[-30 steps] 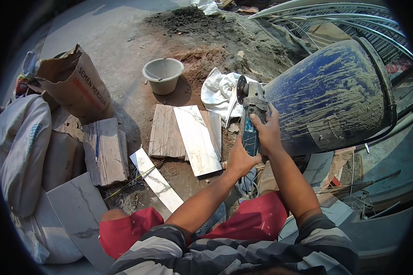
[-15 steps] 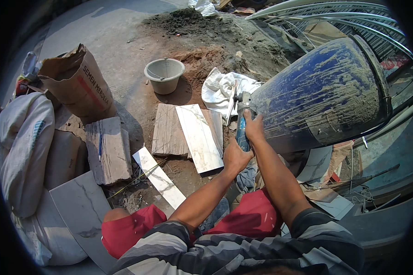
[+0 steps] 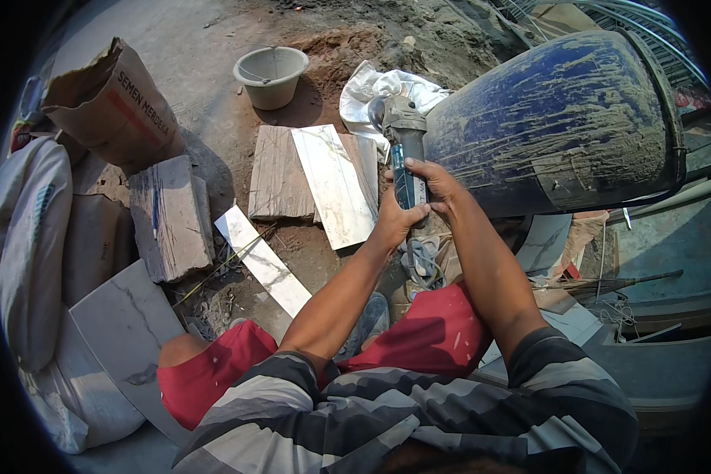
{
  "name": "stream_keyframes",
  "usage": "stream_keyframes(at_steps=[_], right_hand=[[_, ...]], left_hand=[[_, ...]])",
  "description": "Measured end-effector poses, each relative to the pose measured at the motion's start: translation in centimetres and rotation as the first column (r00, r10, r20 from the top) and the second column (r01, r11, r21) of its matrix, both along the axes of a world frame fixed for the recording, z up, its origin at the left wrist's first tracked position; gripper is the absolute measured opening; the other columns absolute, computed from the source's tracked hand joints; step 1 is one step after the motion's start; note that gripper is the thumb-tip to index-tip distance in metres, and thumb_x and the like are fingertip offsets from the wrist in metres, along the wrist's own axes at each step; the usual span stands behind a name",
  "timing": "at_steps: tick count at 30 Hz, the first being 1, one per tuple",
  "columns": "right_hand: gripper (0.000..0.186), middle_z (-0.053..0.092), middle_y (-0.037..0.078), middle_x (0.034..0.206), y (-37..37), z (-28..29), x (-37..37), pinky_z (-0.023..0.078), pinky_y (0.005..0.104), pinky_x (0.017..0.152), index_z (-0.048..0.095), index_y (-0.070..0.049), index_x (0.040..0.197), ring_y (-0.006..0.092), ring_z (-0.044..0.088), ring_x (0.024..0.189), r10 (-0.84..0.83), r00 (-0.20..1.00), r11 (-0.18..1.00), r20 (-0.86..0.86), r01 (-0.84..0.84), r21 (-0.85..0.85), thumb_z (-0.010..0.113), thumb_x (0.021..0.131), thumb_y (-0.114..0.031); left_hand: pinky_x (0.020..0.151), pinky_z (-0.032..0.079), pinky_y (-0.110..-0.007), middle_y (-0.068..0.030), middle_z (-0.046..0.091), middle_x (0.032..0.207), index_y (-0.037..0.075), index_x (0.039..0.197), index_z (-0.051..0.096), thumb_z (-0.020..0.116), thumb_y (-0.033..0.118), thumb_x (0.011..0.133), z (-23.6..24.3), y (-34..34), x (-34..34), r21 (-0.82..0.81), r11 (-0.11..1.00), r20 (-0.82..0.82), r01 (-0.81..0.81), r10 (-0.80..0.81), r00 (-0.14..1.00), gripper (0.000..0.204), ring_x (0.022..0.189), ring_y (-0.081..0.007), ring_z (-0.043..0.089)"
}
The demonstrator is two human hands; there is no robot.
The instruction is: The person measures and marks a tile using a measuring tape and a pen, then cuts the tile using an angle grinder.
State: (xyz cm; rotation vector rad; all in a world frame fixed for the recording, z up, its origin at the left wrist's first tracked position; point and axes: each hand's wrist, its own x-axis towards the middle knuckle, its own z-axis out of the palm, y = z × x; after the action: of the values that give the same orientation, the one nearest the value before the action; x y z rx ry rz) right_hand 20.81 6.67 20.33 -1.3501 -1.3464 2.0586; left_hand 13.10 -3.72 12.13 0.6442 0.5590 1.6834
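Both of my hands are wrapped round the body of an angle grinder (image 3: 408,146), held up in front of me with its head pointing away. My left hand (image 3: 395,217) grips the lower left part of the body. My right hand (image 3: 441,188) closes round it from the right, thumb lying across the casing. Below and left of the grinder, a long white marble-look tile (image 3: 336,186) rests on flat stone blocks (image 3: 280,174). Nearer me, a narrow tile strip (image 3: 265,261) lies on the ground. The grinder's disc shows only faintly.
A mud-streaked blue drum (image 3: 553,126) lies on its side at right, beside a white sack (image 3: 395,87). A grey bucket (image 3: 271,79) stands beyond the tile. To the left are an open paper sack (image 3: 126,110), a stone block with a pencil (image 3: 170,221) and a larger grey tile (image 3: 130,332).
The grinder has turned in my hands, showing more of its top and metal head. My right hand has moved down along its body. The whole view has shifted slightly.
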Motion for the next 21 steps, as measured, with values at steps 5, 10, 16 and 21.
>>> stream_keyframes(at_steps=[5,10,16,21], right_hand=[[0.043,0.068,0.013,0.092,-0.2,-1.5,-1.4,0.057,0.0337,0.073,0.063,0.002,0.105,0.0204,0.068,0.081,0.059,0.998,0.983,-0.018,-0.054,0.178,0.079,0.077,-0.026],[0.045,0.065,0.009,0.089,-0.6,-3.9,-2.7,0.05,0.0337,0.07,0.063,0.0,0.1,0.0164,0.061,0.076,-0.103,0.968,0.856,0.228,-0.03,0.516,0.084,0.07,-0.026],[0.055,0.063,0.009,0.098,-0.3,-6.8,-2.8,0.05,0.037,0.083,0.058,0.0,0.111,0.0238,0.062,0.088,-0.089,0.872,0.808,0.481,-0.219,0.547,0.081,0.067,-0.022],[0.08,0.061,0.03,0.117,1.3,-6.3,-2.5,0.049,0.0426,0.092,0.051,0.008,0.118,0.0397,0.063,0.106,-0.119,0.705,0.746,0.699,-0.401,0.531,0.084,0.062,-0.038]], left_hand=[[0.086,0.049,-0.03,-0.0045,0.06,0.11,0.004,0.126,0.051,0.076,0.021,0.078,-2.7,1.1,-1.3,0.039,0.983,-0.008,0.182,-0.182,0.983,0.057,0.096,-0.0137,0.06],[0.079,0.051,-0.027,-0.0031,0.066,0.101,0.003,0.118,0.057,0.077,0.021,0.073,-4.1,1.6,-2.5,-0.038,0.967,-0.121,0.251,-0.254,0.96,0.053,0.089,-0.0127,0.063],[0.08,0.05,-0.03,-0.0068,0.062,0.101,0.002,0.118,0.057,0.077,0.025,0.074,-5.8,0.2,-2.6,-0.133,0.947,-0.075,0.293,-0.305,0.949,0.054,0.092,-0.016,0.06],[0.077,0.048,-0.038,-0.0097,0.065,0.091,0.001,0.106,0.061,0.07,0.04,0.087,-11.8,-0.4,-3.6,-0.557,0.821,-0.33,-0.128,-0.077,0.941,0.045,0.082,-0.0239,0.062]])
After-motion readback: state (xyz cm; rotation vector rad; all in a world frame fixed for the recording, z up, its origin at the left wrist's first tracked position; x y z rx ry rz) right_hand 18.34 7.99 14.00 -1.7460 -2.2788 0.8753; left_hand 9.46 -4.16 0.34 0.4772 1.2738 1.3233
